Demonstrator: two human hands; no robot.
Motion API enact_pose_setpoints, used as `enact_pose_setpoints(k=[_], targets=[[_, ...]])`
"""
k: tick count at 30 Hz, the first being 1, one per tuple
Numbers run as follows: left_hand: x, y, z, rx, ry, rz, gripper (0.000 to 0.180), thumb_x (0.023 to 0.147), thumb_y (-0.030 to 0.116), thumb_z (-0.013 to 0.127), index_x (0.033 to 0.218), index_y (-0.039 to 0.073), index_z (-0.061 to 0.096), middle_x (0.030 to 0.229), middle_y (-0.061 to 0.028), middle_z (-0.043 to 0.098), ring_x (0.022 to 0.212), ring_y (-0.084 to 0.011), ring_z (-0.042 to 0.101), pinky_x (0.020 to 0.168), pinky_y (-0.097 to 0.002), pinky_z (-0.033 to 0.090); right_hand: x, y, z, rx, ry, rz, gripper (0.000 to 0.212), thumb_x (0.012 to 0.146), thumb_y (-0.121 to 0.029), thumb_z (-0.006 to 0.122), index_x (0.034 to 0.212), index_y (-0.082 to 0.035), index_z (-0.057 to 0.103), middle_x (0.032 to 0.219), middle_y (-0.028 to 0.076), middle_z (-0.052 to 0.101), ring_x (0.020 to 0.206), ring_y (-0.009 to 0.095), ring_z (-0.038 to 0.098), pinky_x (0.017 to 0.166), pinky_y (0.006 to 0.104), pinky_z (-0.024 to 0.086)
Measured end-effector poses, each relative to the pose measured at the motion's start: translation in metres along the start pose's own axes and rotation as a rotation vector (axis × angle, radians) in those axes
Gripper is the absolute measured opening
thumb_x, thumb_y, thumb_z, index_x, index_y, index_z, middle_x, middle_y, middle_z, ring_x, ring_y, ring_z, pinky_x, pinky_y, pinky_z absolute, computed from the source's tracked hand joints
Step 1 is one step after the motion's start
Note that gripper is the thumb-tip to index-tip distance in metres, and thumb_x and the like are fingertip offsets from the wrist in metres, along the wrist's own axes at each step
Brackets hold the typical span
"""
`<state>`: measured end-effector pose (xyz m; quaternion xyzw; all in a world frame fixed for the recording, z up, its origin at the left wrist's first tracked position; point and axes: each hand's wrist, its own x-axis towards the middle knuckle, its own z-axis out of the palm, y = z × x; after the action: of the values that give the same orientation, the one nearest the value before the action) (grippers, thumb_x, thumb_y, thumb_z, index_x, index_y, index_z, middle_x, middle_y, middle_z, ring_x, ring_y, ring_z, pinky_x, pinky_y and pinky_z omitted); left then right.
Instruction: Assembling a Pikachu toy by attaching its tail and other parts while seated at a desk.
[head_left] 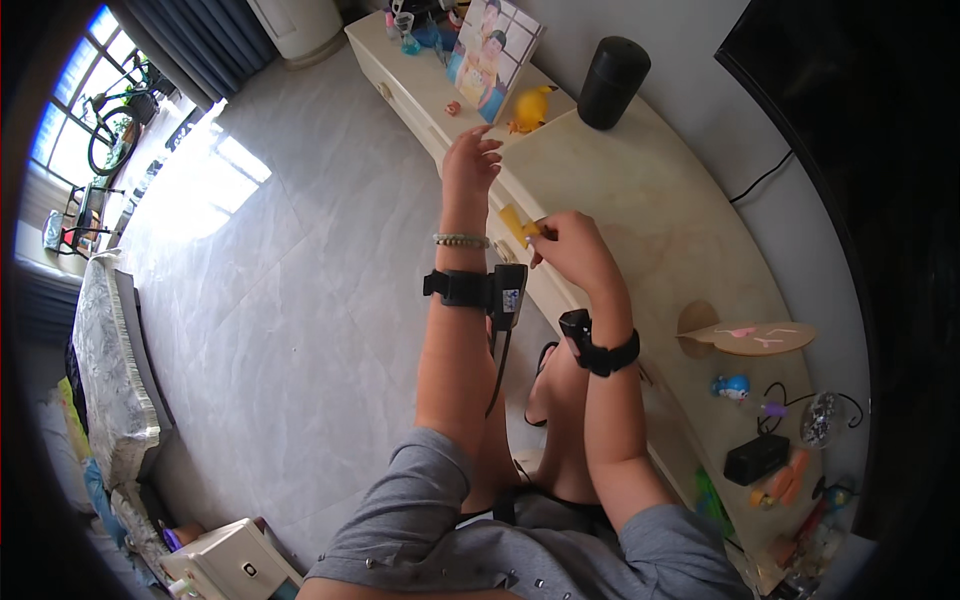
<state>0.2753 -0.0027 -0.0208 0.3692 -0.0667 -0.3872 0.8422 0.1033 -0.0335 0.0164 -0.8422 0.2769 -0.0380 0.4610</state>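
Observation:
My left hand (470, 165) reaches over the front edge of the long cream cabinet (620, 185), with its fingers loosely curved and apart and nothing visible in them. A small pinkish figurine (453, 107) and a round yellow figurine (531, 109) are on the cabinet top just beyond it. My right hand (575, 250) is closer to me, over the same front edge. Its thumb and fingers pinch a small flat yellow piece with an angular outline (514, 224), which points up and left. The exact kind of this piece cannot be made out.
A picture panel (493, 60) and black cylinder (613, 82) stand at the cabinet's far end. A wooden stand (755, 337), blue figurine (731, 387), black box (757, 459) and several small items lie at right. A dark screen (820, 90) rises behind. A patterned sofa (112, 370) is left.

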Motion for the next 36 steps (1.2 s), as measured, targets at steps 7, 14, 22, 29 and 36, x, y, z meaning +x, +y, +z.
enact_pose_setpoints(k=[7,14,22,29,36], targets=[[-0.021,-0.004,0.03,0.264,-0.103,0.037,0.021,0.082,0.017,0.043,0.095,0.003,0.053,0.069,-0.0033,0.054,0.057,-0.0088,0.05,0.052,-0.0192,0.04,-0.092,-0.012,-0.029,0.199,0.476,0.06,0.015,0.078,-0.007,0.053,0.086,0.005,0.057,0.059,0.009,0.058,0.054,0.007,0.054,0.051,0.0224,0.041],[-0.037,-0.018,0.035,0.425,-0.21,-0.012,0.022,0.083,0.018,0.043,0.095,0.004,0.054,0.069,-0.0019,0.055,0.059,-0.0078,0.051,0.055,-0.0202,0.041,-0.226,0.002,-0.032,0.562,0.213,0.205,0.023,0.081,-0.01,0.051,0.099,0.003,0.055,0.065,0.005,0.06,0.047,0.002,0.045,0.044,0.0164,0.035],[-0.094,-0.086,0.03,-0.084,-0.618,-0.434,0.027,0.085,0.025,0.045,0.099,0.003,0.052,0.074,0.0003,0.055,0.065,-0.0074,0.051,0.059,-0.0178,0.04,-0.189,-0.07,-0.012,1.09,0.324,-0.149,0.04,0.081,-0.011,0.052,0.118,-0.002,0.041,0.065,0.01,0.059,0.04,0.001,0.035,0.037,0.0131,0.025],[-0.141,-0.077,0.055,0.202,-0.74,-0.205,0.026,0.083,0.009,0.048,0.107,-0.001,0.047,0.088,-0.0075,0.055,0.078,-0.013,0.055,0.064,-0.0216,0.045,-0.127,-0.019,-0.031,1.01,0.445,-0.268,0.028,0.081,-0.013,0.052,0.107,-0.002,0.047,0.068,0.011,0.06,0.04,0.001,0.033,0.038,0.0129,0.025],[-0.152,-0.068,0.075,0.218,-0.565,-0.23,0.06,0.086,0.056,0.021,0.093,0.004,0.051,0.067,-0.0008,0.048,0.058,-0.0088,0.043,0.052,-0.0221,0.032,-0.125,0.02,-0.038,1.046,0.261,-0.244,0.028,0.082,-0.014,0.052,0.106,0.0,0.048,0.067,0.011,0.059,0.04,0.001,0.033,0.038,0.0129,0.025]])
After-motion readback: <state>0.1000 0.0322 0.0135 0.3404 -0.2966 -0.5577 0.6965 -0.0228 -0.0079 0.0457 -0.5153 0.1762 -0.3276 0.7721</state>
